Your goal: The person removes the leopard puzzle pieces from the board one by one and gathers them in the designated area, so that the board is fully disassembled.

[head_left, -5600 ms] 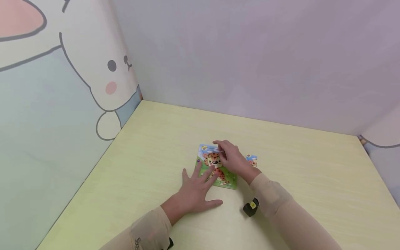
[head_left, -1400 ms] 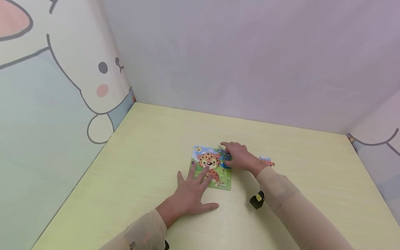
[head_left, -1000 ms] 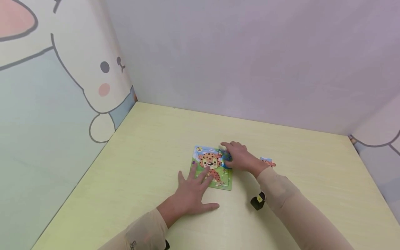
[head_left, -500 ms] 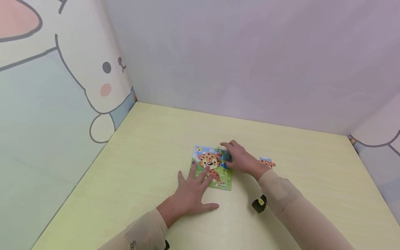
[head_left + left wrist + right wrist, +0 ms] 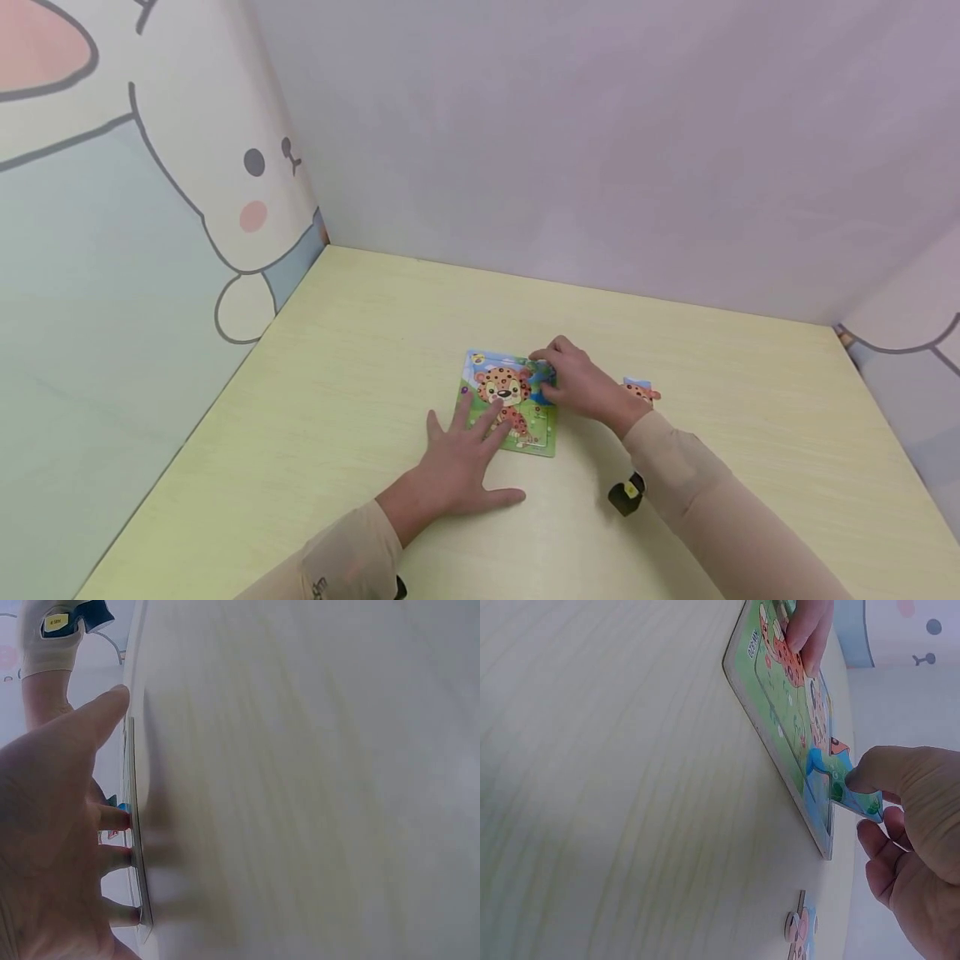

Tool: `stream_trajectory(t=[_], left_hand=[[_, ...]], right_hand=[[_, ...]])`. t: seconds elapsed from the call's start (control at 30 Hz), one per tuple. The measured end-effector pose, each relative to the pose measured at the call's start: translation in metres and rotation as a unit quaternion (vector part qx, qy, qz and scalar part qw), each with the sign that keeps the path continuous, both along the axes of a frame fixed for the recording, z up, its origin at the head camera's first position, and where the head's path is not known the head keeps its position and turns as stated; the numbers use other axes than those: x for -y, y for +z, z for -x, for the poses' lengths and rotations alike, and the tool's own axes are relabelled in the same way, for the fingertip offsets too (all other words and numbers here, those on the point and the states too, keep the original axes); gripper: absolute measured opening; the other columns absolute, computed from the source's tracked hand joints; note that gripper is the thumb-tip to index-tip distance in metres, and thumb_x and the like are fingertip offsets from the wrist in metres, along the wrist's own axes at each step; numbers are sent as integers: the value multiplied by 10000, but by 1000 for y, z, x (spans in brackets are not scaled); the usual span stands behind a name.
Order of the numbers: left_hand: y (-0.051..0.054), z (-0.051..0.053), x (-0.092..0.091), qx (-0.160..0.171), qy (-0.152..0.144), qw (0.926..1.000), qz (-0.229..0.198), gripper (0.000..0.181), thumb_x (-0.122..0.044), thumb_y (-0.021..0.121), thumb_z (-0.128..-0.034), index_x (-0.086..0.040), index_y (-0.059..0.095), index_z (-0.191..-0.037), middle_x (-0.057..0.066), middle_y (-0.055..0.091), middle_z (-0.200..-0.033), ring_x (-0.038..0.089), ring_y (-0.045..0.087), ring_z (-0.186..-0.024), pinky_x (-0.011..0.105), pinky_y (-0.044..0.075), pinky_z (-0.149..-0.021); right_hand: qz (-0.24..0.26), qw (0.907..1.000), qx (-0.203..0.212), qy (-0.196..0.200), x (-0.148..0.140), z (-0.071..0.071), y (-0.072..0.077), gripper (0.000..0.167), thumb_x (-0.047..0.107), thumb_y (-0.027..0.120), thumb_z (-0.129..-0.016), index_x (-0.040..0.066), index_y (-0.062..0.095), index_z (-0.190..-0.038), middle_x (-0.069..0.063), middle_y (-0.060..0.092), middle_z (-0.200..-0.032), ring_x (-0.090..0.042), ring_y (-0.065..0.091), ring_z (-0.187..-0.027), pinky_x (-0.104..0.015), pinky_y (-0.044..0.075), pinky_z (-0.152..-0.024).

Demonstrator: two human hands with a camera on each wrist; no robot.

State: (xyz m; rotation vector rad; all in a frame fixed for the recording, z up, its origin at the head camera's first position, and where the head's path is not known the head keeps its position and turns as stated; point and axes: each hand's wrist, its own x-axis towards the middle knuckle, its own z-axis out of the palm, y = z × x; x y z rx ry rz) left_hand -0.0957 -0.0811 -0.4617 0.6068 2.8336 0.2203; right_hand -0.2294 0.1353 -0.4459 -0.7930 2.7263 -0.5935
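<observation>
The leopard puzzle board [image 5: 491, 417] lies flat on the table, with my left hand [image 5: 457, 467] spread over its lower left part, fingertips pressing on it. At its upper right, my right hand [image 5: 581, 383] pinches a blue-green puzzle piece [image 5: 859, 796] between thumb and fingers. In the right wrist view this piece is tilted, its lower end at the board's recess and its outer end raised. The left wrist view shows the board's thin edge [image 5: 136, 795] under the fingertips. Part of the held piece is hidden by the right hand in the head view.
Another piece, with a leopard's ear [image 5: 640, 392], lies on the table right of the board, partly behind my right wrist. The table [image 5: 750, 417] meets a plain pale wall [image 5: 600, 150] at the back and a cartoon-printed wall [image 5: 90, 292] on the left.
Since the earliest frame the loose piece at the right has given way to one with an ear, farther right. In the last second my right fingers have shifted slightly at the board's corner; my left hand stays put.
</observation>
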Motion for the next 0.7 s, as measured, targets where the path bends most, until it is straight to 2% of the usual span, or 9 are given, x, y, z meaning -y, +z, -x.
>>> stream_trajectory(t=[0.17,0.4,0.57,0.7], left_hand=[[0,0,0,-28,-8,10000,-3,985,-846,531,-872,-243,378,-1636,18,255,-1751,452,136,-1615,828,312,-1080],[0,1,0,-68,-10,10000,34,987,-846,534,-870,-243,380,-1636,18,262,-1748,453,147,-1614,825,320,-1077],[0,1,-1,-6,14,10000,36,994,-848,531,-870,-246,365,-1643,20,242,-1755,457,133,-1616,828,305,-1085],[-1,2,-1,30,19,10000,46,997,-851,527,-869,-250,357,-1647,18,233,-1758,454,129,-1618,825,298,-1092]], right_hand=[[139,9998,-100,37,-1,-3,1,408,85,680,-981,50,635,-1385,-119,528,-1186,-233,525,-955,-470,474,-916],[405,9985,-353,141,-5,-6,0,337,37,647,-989,59,668,-1325,-95,589,-1179,-241,603,-1020,-527,467,-984],[673,9954,-626,279,-8,-7,-1,288,-1,611,-1005,61,688,-1276,-69,642,-1110,-223,630,-979,-564,463,-964],[815,9939,-693,279,-11,-8,1,282,-6,573,-1024,68,690,-1270,-51,658,-1096,-185,608,-943,-542,475,-945]])
